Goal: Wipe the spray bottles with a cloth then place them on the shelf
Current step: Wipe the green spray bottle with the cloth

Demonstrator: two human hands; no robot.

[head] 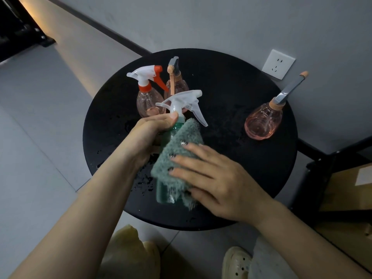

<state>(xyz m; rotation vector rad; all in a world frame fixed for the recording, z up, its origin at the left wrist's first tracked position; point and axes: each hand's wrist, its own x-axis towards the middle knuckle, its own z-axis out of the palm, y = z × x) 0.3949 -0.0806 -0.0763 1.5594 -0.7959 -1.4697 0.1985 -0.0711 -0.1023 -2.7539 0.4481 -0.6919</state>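
Head view: the left hand (149, 131) grips the green bottle (164, 195) by its neck — upright, nozzle pointing right — while the right hand (213, 182) presses the cloth (177, 150) on with flat fingers.

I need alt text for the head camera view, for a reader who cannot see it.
Over a round black table, the left hand grips a green spray bottle by its neck while the right hand presses a green cloth against it. Three pink spray bottles stand on the table behind.
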